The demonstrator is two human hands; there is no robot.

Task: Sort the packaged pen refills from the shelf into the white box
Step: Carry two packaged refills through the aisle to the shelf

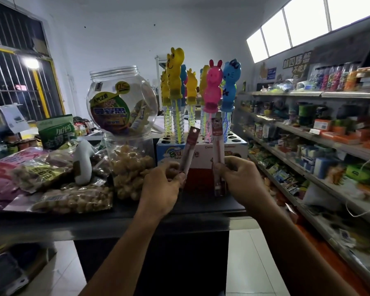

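i see two packaged pen refills, one in each hand, both held up over the dark counter (120, 221) in front of the bubble wand display box (203, 153). the left hand (161, 185) has its fingers curled and pinches the lower end of the left refill pack (190, 146) between thumb and fingertips; that pack leans a little to the right, its dark red header at the top. the right hand (242, 178) is clamped round the right refill pack (218, 144), which stands nearly upright, with its bottom end showing below the fingers. the two packs are near each other but apart, and the two hands do not touch. behind them the display box holds bubble wands: i count one pink rabbit top (215, 86) and one blue cat top (230, 84) nearest, with yellow ones farther back that overlap too much for a sure count. to the left, one round clear jar (122, 99) sits on top of a second clear container of golden snacks (132, 165). farther left lie several snack bags, one green bag (56, 133) standing behind them. along the right runs a stocked shelf unit (308, 144); its goods are too blurred to name.
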